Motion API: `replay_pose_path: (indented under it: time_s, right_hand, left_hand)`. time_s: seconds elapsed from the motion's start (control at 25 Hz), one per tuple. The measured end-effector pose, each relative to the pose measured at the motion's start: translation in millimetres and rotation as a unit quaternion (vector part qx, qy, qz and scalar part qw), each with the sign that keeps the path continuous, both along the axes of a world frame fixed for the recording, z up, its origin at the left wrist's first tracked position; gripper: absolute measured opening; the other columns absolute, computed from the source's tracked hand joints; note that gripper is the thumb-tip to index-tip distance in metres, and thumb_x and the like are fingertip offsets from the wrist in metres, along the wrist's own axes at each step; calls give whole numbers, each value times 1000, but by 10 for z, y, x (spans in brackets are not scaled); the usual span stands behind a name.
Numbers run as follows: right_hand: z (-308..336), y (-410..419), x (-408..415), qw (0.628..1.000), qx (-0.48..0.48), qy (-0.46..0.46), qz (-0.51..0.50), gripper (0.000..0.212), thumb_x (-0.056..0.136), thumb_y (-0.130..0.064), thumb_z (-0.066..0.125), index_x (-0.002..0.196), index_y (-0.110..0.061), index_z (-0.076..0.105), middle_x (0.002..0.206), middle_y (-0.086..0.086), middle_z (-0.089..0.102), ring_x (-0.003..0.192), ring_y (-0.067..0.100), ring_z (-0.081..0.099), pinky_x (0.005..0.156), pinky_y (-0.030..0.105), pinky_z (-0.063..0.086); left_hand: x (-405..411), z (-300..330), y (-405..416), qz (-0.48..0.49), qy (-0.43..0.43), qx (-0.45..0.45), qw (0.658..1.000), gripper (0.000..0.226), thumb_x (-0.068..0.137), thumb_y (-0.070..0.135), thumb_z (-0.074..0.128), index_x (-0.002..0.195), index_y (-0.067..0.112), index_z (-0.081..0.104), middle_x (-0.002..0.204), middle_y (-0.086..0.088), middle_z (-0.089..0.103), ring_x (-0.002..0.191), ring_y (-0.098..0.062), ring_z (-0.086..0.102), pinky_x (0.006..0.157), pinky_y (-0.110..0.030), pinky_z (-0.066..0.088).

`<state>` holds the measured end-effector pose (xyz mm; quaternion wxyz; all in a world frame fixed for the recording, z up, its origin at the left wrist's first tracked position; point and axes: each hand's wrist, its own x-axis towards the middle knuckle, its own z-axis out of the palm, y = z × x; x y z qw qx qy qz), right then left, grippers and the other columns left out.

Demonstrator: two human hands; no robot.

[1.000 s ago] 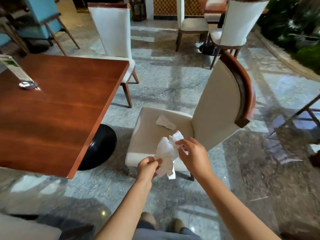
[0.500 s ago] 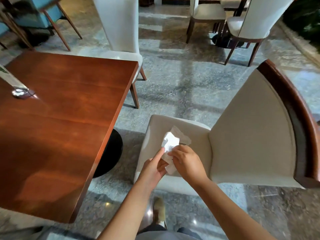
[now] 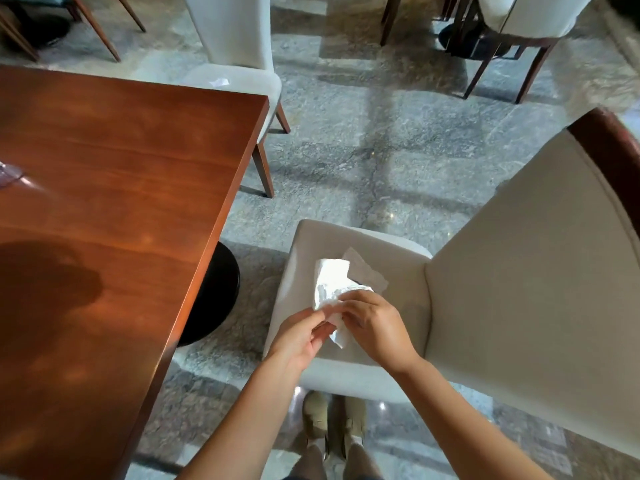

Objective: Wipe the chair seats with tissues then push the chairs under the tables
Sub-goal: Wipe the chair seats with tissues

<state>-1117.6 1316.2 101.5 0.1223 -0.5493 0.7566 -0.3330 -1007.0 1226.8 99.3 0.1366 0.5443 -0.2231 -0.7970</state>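
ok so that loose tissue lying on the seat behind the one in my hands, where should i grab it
Judging from this view, pinch the loose tissue at its raised far corner, coming from above. It lies flat on the cream seat, so only that lifted corner gives fingers an edge. Both the left hand and the right hand hold the crumpled tissue, so free one first.

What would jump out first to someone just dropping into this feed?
Both hands, the left hand and right hand, pinch a crumpled white tissue just above the cream seat of the near chair, low in the middle of the view. A second tissue piece lies on that seat behind them. The glossy red-brown table fills the left side, and the chair stands apart from it, not yet pushed under.
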Motion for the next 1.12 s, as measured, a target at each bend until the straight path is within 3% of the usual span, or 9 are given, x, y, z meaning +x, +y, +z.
replay_pose_path:
  time_s: [0.08, 0.16, 0.24, 0.36, 0.52, 0.72, 0.84, 1.0, 1.12]
  right_hand:
    - [-171, -28, -119, 1000, -2, 6, -8, 15, 79, -14, 65, 92, -17, 70, 99, -1, 70, 91, 14, 64, 73, 25, 54]
    - [-407, -58, -326, 999, 9, -1, -54, 20, 80, -19, 69, 99, -18, 67, 104, 0, 68, 95, 17, 62, 75, 29, 53]
    - [-772, -130, -603, 991, 57, -2, -122, 33, 79, -18, 70, 111, -20, 62, 113, 4, 64, 102, 24, 58, 78, 35, 53]
    - [-1457, -351, -1018, 977, 172, 36, -123, 57, 77, -10, 69, 130, -20, 49, 134, 16, 51, 116, 38, 47, 82, 45, 50]
    - [-2410, -732, -1413, 949, 230, 204, 67, 76, 53, -4, 85, 121, -18, 55, 122, 18, 62, 99, 40, 63, 51, 40, 57]
    - [-3043, -965, -1775, 909, 228, 278, 211, 65, 45, -2, 89, 106, -11, 68, 114, 21, 66, 95, 40, 65, 48, 42, 56]
    - [-3140, -937, -1802, 917, 234, 251, 201, 52, 51, -1, 86, 100, -6, 68, 102, 23, 68, 85, 43, 65, 44, 45, 55]
    - [-2986, -873, -1681, 956, 242, 141, 93, 19, 74, -10, 71, 92, -6, 68, 93, 18, 66, 89, 38, 60, 56, 44, 54]
    - [-2707, -747, -1557, 969, 191, 142, 70, 20, 60, -6, 80, 78, -8, 70, 77, 13, 68, 71, 33, 65, 42, 37, 54]
  left_hand:
    - [-93, -139, -81, 14, -26, -15, 999, 12, 85, -4, 58, 80, 3, 67, 65, -4, 73, 60, -12, 70, 58, -20, 56]
    - [-148, -323, -194, 22, -56, -25, 998, 7, 83, 1, 64, 84, 7, 69, 79, -5, 74, 75, -14, 69, 79, -26, 53]
    - [-154, -576, -304, 28, -72, -15, 997, 8, 83, 4, 65, 88, 8, 69, 91, -5, 72, 87, -16, 66, 90, -30, 46]
    - [-114, -1018, -406, 40, -93, 5, 995, 9, 83, 8, 65, 91, 7, 70, 92, -5, 72, 89, -16, 66, 77, -25, 51]
    - [-53, -1643, -503, 77, -109, 26, 991, 7, 85, 3, 61, 83, 3, 68, 75, -7, 69, 62, -10, 67, 51, -16, 53]
    - [-14, -2165, -509, 101, -107, 66, 987, 8, 83, 1, 62, 89, 1, 67, 75, -8, 72, 56, -8, 68, 50, -17, 54]
    - [-15, -2264, -443, 105, -107, 80, 986, 11, 84, 2, 62, 93, 0, 66, 85, -10, 69, 58, -8, 69, 50, -17, 54]
    - [-20, -2190, -378, 108, -103, 76, 986, 14, 83, 1, 62, 96, -1, 65, 85, -11, 68, 56, -8, 69, 50, -18, 54]
    - [-66, -1979, -337, 96, -100, 62, 988, 11, 83, 2, 62, 93, 1, 67, 89, -11, 70, 62, -11, 70, 52, -18, 55]
